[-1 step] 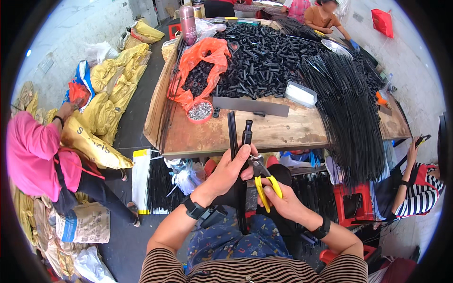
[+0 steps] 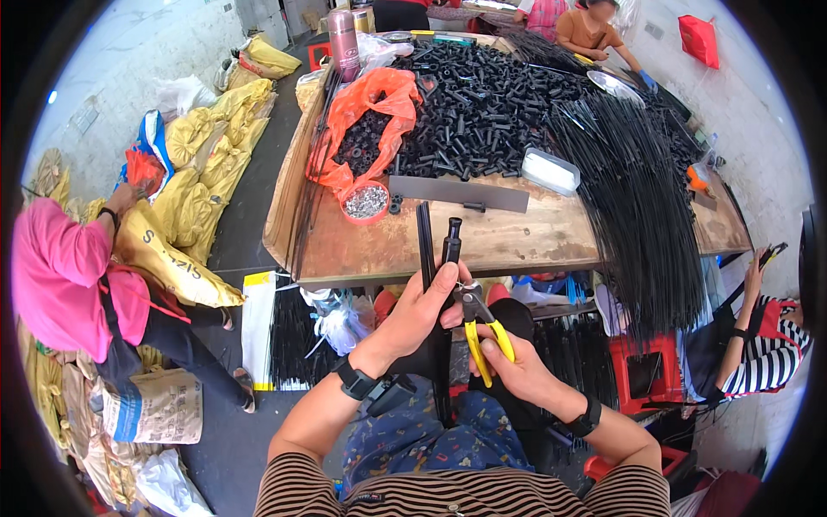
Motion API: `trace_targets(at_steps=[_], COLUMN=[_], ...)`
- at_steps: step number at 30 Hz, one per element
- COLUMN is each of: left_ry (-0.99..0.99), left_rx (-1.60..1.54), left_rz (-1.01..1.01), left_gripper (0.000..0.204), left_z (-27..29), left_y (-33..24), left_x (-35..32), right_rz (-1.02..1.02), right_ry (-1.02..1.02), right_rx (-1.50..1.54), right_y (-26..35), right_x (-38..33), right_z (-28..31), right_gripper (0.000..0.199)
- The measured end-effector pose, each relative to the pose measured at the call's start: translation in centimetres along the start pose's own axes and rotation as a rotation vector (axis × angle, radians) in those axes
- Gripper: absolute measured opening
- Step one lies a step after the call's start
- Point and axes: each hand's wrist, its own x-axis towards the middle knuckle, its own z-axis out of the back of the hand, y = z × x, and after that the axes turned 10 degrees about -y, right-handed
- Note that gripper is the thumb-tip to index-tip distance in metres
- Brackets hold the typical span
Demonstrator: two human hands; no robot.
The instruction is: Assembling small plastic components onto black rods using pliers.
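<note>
L hand (image 2: 422, 314) fingers clenched round black rod (image 2: 450, 250); R hand (image 2: 508, 362) fingers gripping yellow pliers (image 2: 476, 323) at rod.

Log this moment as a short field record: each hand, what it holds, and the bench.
left hand: grips a black rod with fitted black cap
right hand: holds yellow-handled pliers, jaws at the rod
bench: wooden; heap of black caps, bundle of black rods, orange bag, small bowl of metal bits
</note>
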Motion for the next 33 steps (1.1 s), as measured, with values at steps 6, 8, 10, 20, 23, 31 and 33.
trace_targets(at_steps=[6,8,10,20,23,31,33], left_ry=[-0.116,-0.133,-0.151,-0.203,-0.154,0.081,0.073], left_rx=[0.014,0.061,0.085,0.131,0.125,-0.249,-0.283], left_rz=[-0.019,-0.029,-0.036,-0.047,-0.034,0.152,0.149], left_gripper=[0.026,0.030,0.031,0.029,0.030,0.035,0.035], left_z=[-0.3,-0.4,-0.6,-1.0,-0.7,1.1,1.4], left_y=[0.2,0.3,0.3,0.0,-0.2,-0.8,-0.8], left_x=[-0.1,-0.1,0.0,-0.2,-0.2,-0.2,-0.1], right_rz=[0.034,0.041,0.047,0.073,-0.005,-0.114,-0.168], right_ry=[0.081,0.067,0.067,0.025,0.062,0.279,0.286], right_rx=[-0.154,-0.252,-0.274,-0.406,-0.301,-0.123,-0.092], right_y=[1.3,2.3,3.1,3.7,3.7,4.2,4.0], right_x=[0.1,0.1,0.0,0.4,0.6,2.7,2.7], right_z=[1.6,2.0,2.1,2.9,3.3,5.8,5.9], right_gripper=[0.046,0.048,0.049,0.039,0.037,0.045,0.046])
